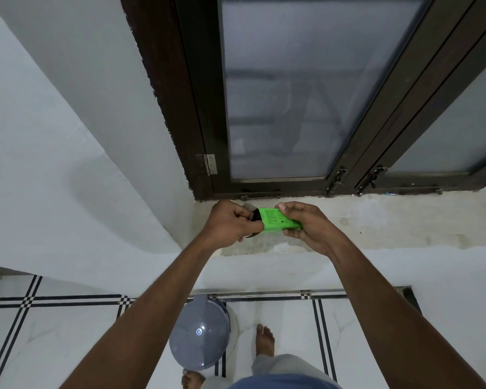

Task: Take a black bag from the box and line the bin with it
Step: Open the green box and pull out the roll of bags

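Two hands work together above the window ledge point(376, 220), and the step in hand is the first one: getting a black bag out of the box. The right hand point(306, 223) holds the green box point(278, 223) with thumb on the near side and fingers curled over the far side, so the box lies lengthwise and its open end points toward the other hand. The left hand point(230, 223) is closed in a pinch at that open end, its fingers curled round something dark, judged to be the black bag point(255, 216) or a roll of bags just emerging; only a small dark patch shows between the fingers and the box, so how far it is out cannot be told. A pale flap of the box appears just beyond the left hand's knuckles.

The bin point(199, 336), with a grey domed lid that looks closed, stands on the tiled floor point(68, 332) well below both hands, near the person's bare feet.

The next move likely calls for a steady pull leftward while the right hand keeps the box firm, then separating one bag. After that the lid must be opened before lining can begin.
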`<state>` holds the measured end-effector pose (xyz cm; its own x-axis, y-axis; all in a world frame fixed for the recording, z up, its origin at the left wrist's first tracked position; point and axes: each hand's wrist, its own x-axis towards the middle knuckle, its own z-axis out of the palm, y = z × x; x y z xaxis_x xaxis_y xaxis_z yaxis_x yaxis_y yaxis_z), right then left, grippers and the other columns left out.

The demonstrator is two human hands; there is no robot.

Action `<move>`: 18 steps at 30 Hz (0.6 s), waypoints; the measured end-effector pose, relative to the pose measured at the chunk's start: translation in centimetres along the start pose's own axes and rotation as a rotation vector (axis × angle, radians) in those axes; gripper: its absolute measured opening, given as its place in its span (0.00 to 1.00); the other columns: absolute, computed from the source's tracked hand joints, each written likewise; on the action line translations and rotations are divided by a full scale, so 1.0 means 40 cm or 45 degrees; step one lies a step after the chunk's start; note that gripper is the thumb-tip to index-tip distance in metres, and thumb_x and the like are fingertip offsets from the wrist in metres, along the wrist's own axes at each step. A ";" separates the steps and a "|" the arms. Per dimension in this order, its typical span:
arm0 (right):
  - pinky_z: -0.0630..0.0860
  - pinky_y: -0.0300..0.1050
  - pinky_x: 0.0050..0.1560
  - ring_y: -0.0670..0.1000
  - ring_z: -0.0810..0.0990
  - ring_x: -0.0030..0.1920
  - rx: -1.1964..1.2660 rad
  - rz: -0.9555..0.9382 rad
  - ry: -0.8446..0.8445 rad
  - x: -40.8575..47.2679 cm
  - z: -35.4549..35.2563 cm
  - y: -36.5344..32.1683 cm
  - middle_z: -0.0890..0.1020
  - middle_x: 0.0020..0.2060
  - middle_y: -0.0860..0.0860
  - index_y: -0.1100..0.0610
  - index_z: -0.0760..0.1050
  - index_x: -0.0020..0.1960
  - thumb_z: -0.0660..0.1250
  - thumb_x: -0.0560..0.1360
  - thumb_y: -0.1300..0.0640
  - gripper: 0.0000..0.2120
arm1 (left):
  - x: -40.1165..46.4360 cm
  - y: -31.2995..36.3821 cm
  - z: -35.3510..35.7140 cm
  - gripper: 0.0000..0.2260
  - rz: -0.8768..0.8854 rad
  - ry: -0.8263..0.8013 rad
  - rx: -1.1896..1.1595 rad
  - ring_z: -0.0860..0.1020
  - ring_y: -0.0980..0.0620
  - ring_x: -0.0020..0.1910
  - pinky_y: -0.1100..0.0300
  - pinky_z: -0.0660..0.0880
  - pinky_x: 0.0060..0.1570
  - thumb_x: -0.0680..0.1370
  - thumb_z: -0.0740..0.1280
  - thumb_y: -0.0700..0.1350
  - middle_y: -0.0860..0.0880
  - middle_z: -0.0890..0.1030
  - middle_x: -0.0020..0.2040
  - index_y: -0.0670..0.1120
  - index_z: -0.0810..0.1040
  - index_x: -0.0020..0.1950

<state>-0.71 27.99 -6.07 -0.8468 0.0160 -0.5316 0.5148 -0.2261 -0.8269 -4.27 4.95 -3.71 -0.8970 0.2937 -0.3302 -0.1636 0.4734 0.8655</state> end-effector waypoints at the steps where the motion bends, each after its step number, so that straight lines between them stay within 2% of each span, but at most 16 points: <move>1: 0.84 0.43 0.45 0.49 0.87 0.50 0.001 -0.004 -0.005 0.000 0.000 -0.003 0.90 0.49 0.51 0.56 0.87 0.57 0.75 0.83 0.53 0.07 | -0.001 -0.005 0.005 0.06 -0.005 0.025 -0.025 0.76 0.59 0.25 0.63 0.74 0.30 0.74 0.83 0.38 0.58 0.79 0.26 0.36 0.90 0.45; 4: 0.85 0.43 0.45 0.48 0.88 0.49 0.022 -0.016 -0.014 -0.006 -0.001 -0.002 0.90 0.50 0.52 0.56 0.86 0.56 0.75 0.82 0.54 0.06 | -0.009 -0.012 0.014 0.07 0.014 0.037 -0.137 0.75 0.62 0.23 0.70 0.74 0.30 0.75 0.81 0.33 0.59 0.77 0.23 0.30 0.88 0.47; 6: 0.85 0.43 0.45 0.48 0.88 0.49 0.039 -0.015 -0.021 -0.009 -0.001 -0.001 0.90 0.50 0.52 0.56 0.86 0.56 0.75 0.83 0.54 0.06 | -0.014 -0.009 0.013 0.07 0.034 0.037 -0.157 0.77 0.62 0.24 0.70 0.77 0.34 0.75 0.81 0.32 0.59 0.78 0.24 0.29 0.88 0.47; 10: 0.85 0.43 0.46 0.48 0.89 0.50 0.055 -0.025 -0.027 -0.013 -0.004 -0.002 0.90 0.52 0.53 0.56 0.86 0.57 0.75 0.83 0.54 0.07 | -0.019 -0.007 0.008 0.06 0.053 0.058 -0.099 0.77 0.62 0.24 0.68 0.77 0.36 0.75 0.82 0.33 0.59 0.76 0.23 0.32 0.88 0.45; 13: 0.85 0.43 0.45 0.48 0.88 0.50 0.072 -0.041 -0.037 -0.016 -0.005 -0.008 0.90 0.51 0.53 0.56 0.86 0.57 0.75 0.82 0.54 0.07 | -0.013 -0.011 -0.001 0.06 0.079 0.092 -0.085 0.71 0.60 0.24 0.66 0.73 0.36 0.74 0.83 0.37 0.59 0.74 0.23 0.36 0.89 0.42; 16: 0.85 0.43 0.45 0.48 0.87 0.49 0.110 -0.059 -0.039 -0.018 -0.004 -0.012 0.90 0.50 0.52 0.58 0.85 0.60 0.75 0.81 0.54 0.11 | -0.008 -0.020 -0.014 0.07 0.127 0.123 -0.149 0.64 0.55 0.29 0.65 0.67 0.35 0.72 0.84 0.38 0.52 0.70 0.28 0.38 0.88 0.41; 18: 0.85 0.43 0.45 0.49 0.87 0.49 0.139 -0.054 -0.030 -0.018 -0.009 -0.009 0.89 0.49 0.52 0.58 0.84 0.60 0.75 0.81 0.53 0.12 | -0.012 -0.021 -0.019 0.06 0.142 0.113 -0.173 0.65 0.53 0.30 0.64 0.67 0.33 0.73 0.84 0.38 0.49 0.70 0.30 0.41 0.88 0.42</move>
<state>-0.22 28.41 -5.46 -0.8712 0.0057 -0.4908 0.4616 -0.3307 -0.8232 -4.02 3.80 -4.00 -0.9443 0.2608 -0.2004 -0.1100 0.3238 0.9397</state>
